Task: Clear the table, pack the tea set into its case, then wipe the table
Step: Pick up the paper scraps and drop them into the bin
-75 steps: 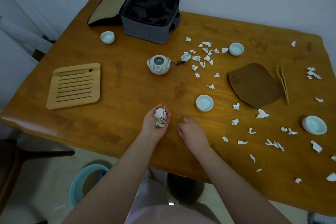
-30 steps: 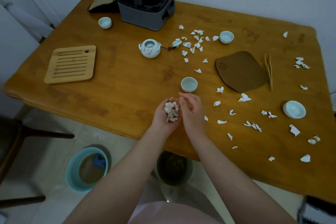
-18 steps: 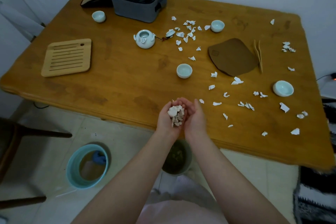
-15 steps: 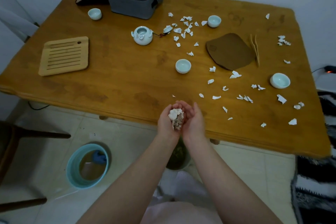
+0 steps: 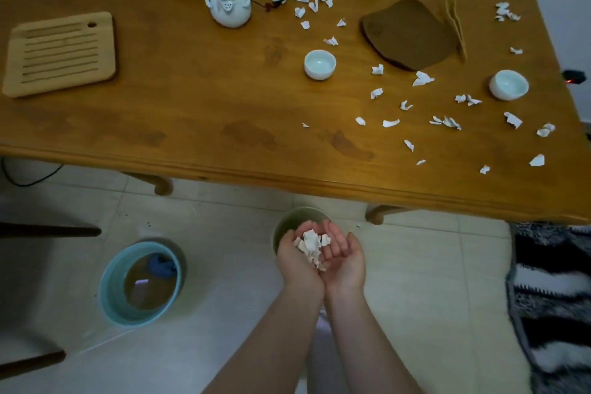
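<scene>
Torn scraps (image 5: 310, 245) lying on the fingers (image 5: 334, 233) look like thin matt paper, all crinkly. Past the fingertips the table (image 5: 192, 112) is varnished wood, pretty glossy (blotchy in spots). Teapot (image 5: 228, 9) and cups (image 5: 319, 64) beyond are smooth glazed ceramic. Slatted tray (image 5: 60, 53) far left of the fingers is bare matt wood, and the brown mat (image 5: 409, 33) is dull cloth.

Dim, soft, wide-angle edge bowing
</scene>
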A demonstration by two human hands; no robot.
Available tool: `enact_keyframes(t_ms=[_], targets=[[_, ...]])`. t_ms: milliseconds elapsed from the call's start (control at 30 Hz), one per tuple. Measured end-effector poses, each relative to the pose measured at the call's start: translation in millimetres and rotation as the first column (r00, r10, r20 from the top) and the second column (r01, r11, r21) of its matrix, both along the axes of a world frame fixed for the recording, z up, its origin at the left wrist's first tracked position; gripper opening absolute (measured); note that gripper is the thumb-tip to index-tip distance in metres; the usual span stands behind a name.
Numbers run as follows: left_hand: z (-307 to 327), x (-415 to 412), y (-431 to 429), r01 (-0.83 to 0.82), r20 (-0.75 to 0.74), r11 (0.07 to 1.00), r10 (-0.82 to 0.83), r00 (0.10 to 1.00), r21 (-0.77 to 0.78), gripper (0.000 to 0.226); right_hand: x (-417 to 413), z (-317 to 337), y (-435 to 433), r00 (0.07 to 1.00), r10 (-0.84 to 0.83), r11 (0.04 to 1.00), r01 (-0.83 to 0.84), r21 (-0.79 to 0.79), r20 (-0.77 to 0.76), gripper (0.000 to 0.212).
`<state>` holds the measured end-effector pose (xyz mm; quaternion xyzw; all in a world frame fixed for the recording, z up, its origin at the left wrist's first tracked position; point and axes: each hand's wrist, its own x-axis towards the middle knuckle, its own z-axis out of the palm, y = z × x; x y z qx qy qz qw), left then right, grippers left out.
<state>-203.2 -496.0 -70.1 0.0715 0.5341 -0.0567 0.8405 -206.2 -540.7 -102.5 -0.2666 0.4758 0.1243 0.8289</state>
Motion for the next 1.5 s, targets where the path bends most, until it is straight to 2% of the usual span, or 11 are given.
enact_keyframes(t_ms=[200,300,400,633,733,1000,1333,1500], targets=[[-60,3,-11,0.0,-0.058,1.0,0.002,0.998,0.019,0.032,-1,-59,-13,0.994,-0.087,0.996,0.087,-0.012,-0.06,0.042],[-106,2,-13,0.021,-0.109,0.995,-0.01,0.994,0.101,0.034,2,-88,-18,0.992,-0.084,0.996,0.08,-0.044,-0.098,0.041],[-143,3,-16,0.046,-0.142,0.995,-0.032,0.989,0.092,0.041,3,-114,-22,0.988,-0.068,0.996,0.06,-0.068,-0.135,0.042],[-191,10,-14,0.028,-0.095,0.996,-0.02,0.995,0.089,0.046,14,-154,-26,0.976,-0.056,0.998,0.047,-0.045,-0.209,0.036],[-191,11,-11,0.122,-0.179,0.985,-0.1,0.979,0.121,0.05,18,-158,-28,0.973,-0.037,0.998,0.026,-0.051,-0.228,0.039],[-180,14,-7,0.053,-0.088,0.994,-0.045,0.995,0.097,0.063,25,-145,-33,0.977,0.014,0.999,-0.021,-0.03,-0.213,0.047],[-115,22,18,0.047,-0.039,0.982,-0.041,0.998,0.185,0.062,38,-86,-29,0.995,-0.021,1.0,0.023,0.017,-0.095,0.042],[-65,17,43,0.076,-0.007,0.965,-0.077,0.997,0.252,0.059,39,-42,-21,0.992,0.075,0.997,-0.077,-0.014,-0.097,0.03]])
